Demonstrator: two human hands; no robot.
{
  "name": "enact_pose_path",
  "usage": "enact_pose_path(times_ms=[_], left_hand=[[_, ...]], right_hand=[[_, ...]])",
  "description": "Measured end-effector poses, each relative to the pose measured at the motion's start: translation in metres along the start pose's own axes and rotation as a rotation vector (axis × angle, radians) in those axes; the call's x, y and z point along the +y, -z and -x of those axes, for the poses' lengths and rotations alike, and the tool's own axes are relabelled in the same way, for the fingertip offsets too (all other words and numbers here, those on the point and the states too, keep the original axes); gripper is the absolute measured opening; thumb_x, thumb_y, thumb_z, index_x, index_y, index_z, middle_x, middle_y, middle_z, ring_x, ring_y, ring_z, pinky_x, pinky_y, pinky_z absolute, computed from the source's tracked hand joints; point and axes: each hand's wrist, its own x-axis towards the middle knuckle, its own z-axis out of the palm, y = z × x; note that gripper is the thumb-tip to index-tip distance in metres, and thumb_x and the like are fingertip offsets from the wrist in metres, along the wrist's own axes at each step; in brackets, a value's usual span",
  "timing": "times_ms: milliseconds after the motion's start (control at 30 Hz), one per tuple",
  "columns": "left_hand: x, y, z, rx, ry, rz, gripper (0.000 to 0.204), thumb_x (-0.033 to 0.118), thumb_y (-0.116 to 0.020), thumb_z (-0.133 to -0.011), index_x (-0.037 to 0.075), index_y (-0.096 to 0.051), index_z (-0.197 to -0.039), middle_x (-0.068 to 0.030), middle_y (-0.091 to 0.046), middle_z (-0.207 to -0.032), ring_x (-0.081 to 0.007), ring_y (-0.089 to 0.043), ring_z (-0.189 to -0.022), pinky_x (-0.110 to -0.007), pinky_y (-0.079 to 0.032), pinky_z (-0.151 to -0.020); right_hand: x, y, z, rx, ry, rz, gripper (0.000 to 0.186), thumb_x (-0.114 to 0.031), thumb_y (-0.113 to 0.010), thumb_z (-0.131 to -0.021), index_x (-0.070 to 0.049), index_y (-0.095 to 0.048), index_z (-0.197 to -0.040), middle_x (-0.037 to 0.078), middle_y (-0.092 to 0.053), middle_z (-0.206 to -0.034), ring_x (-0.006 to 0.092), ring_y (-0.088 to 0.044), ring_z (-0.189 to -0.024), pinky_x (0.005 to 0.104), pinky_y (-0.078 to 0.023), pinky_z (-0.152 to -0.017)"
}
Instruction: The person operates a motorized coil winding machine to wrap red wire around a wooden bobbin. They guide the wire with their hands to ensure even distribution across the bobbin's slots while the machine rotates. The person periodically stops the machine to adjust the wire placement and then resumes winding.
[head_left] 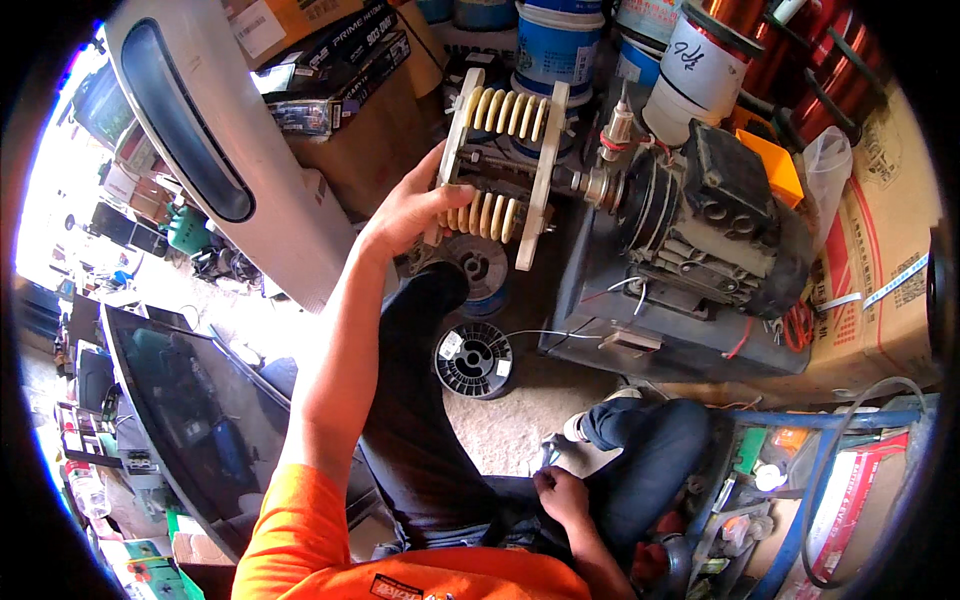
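My left hand (415,208) reaches forward and grips the near-left side of a coil-winding former (487,215), its thumb over the lower ribbed spool. This former has two pale bars with cream grooved spools between them, on a shaft running to a dark electric motor (715,225) with a pulley. Low in front of my lap, my right hand (562,495) is closed, with a small greyish tool-like piece (546,455) showing just beyond its fingers; its kind is too small to tell. On the floor between my legs stands a black wire spool (474,360), a thin wire running right from it.
The motor sits on a dark metal box (690,335). Behind it are blue-and-white buckets (558,48) and copper wire reels (735,15). At left, a tall white appliance panel (215,150) leans near a dark screen (190,410). A blue-framed bin (800,520) of parts stands at right.
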Motion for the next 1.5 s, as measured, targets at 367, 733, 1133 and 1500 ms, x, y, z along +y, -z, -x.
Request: enact_pose_path(times_ms=[367,733,1133,1500], left_hand=[[0.002,-0.005,0.000,0.030,-0.034,-0.012,0.081,0.028,-0.065,-0.074,0.008,-0.029,-0.143,-0.0093,-0.053,-0.120,-0.0162,-0.051,-0.102,-0.029,-0.044,-0.086],[0.002,-0.008,0.002,0.058,-0.061,-0.074,0.085,0.031,-0.066,-0.073,0.006,-0.027,-0.144,-0.0131,-0.049,-0.128,-0.0218,-0.046,-0.116,-0.033,-0.032,-0.102],[-0.002,-0.001,0.002,0.030,-0.041,-0.105,0.082,0.031,-0.066,-0.075,0.007,-0.027,-0.143,-0.0120,-0.053,-0.120,-0.0191,-0.049,-0.107,-0.030,-0.036,-0.093],[-0.001,-0.004,0.000,0.024,-0.069,-0.067,0.088,0.031,-0.069,-0.072,0.010,-0.025,-0.145,-0.0122,-0.059,-0.105,-0.0167,-0.056,-0.090,-0.029,-0.046,-0.071]], right_hand=[[0.001,-0.002,-0.001,-0.024,-0.033,0.027,0.026,-0.034,-0.057,-0.084,-0.012,-0.066,-0.095,0.014,-0.067,-0.090,0.0339,-0.063,-0.086,0.0420,-0.050,-0.075],[0.007,0.000,-0.001,0.044,0.088,-0.096,0.024,-0.029,-0.061,-0.084,-0.007,-0.066,-0.092,0.016,-0.066,-0.087,0.0343,-0.063,-0.084,0.0400,-0.050,-0.069],[-0.349,0.260,-0.068,0.655,1.185,0.154,0.015,-0.013,-0.062,-0.084,0.001,-0.064,-0.089,0.012,-0.065,-0.078,0.0222,-0.064,-0.070,0.0303,-0.050,-0.067],[-0.416,0.262,-0.194,0.187,0.580,1.005,0.058,-0.035,-0.074,-0.061,0.004,-0.062,-0.102,0.019,-0.066,-0.090,0.0300,-0.066,-0.081,0.0355,-0.052,-0.073]])
